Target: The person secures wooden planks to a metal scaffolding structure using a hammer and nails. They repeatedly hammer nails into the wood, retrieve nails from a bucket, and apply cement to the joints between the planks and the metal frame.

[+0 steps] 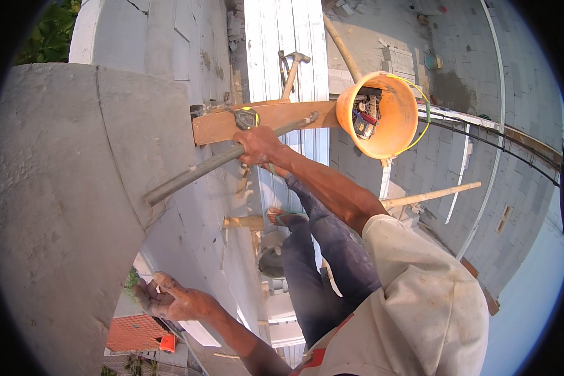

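Observation:
My right hand (257, 143) is closed around a long grey metal pipe (191, 175), which slants from the grey plastered wall (75, 182) up across a wooden plank (216, 130). A black and yellow tape measure (248, 118) sits on the plank just above that hand. Beyond it lie a hammer (291, 74) and a dark hand tool (282, 66), partly hidden behind the hammer. An orange bucket (395, 119) holding assorted tools (366, 116) stands at the plank's right end. My left hand (172, 297), fingers apart and slightly curled, is beside the wall's lower edge, holding nothing visible.
My bare foot (276, 214) is on narrow pale boards (266, 25) high up, above a grey bucket (271, 263). Bamboo poles (432, 194) jut rightward. A block-walled drop (501, 188) with cables (514, 150) lies to the right. A tiled roof (135, 332) shows below left.

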`<state>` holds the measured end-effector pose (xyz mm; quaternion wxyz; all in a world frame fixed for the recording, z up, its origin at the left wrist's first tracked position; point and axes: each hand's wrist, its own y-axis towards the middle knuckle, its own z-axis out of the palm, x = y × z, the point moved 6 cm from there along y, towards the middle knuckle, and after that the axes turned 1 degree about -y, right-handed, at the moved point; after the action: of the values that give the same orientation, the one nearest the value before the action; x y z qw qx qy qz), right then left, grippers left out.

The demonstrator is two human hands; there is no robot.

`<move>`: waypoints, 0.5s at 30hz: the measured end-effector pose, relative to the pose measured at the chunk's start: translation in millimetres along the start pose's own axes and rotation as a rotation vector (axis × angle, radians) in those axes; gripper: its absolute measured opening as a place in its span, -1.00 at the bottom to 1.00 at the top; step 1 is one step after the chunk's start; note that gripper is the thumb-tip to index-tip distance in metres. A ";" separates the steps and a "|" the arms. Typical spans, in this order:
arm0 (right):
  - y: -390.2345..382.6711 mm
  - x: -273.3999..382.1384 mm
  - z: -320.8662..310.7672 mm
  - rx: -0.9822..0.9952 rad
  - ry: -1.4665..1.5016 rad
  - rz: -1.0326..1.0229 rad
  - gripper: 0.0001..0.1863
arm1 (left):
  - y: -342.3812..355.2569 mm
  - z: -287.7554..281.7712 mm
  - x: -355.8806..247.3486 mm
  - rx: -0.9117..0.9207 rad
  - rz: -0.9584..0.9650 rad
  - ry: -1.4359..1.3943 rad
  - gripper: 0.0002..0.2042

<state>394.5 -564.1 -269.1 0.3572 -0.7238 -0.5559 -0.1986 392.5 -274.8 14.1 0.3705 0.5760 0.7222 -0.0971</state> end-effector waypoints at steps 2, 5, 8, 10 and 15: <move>0.8 0.5 6.9 -0.047 -0.010 -0.053 -0.75 | -35.2 7.9 6.0 0.176 -0.145 -0.077 -0.46; -5.6 -9.5 9.6 -0.124 0.016 -0.047 -0.74 | -70.4 52.3 12.4 0.545 -0.033 -0.129 -0.51; -2.6 -2.4 6.2 -0.051 0.003 -0.032 -0.75 | -81.1 97.6 -30.3 0.737 0.391 -0.074 -0.53; -0.1 -2.3 3.5 -0.008 -0.014 -0.023 -0.75 | -86.3 131.4 -63.1 0.804 0.661 0.051 -0.51; 3.0 -2.5 5.2 -0.023 -0.003 -0.029 -0.74 | -79.3 213.8 -45.5 0.795 1.148 0.506 -0.47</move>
<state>396.1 -562.3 -275.1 0.3449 -0.7200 -0.5647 -0.2091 414.2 -455.8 -130.2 -0.0511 0.9583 0.2812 -0.0066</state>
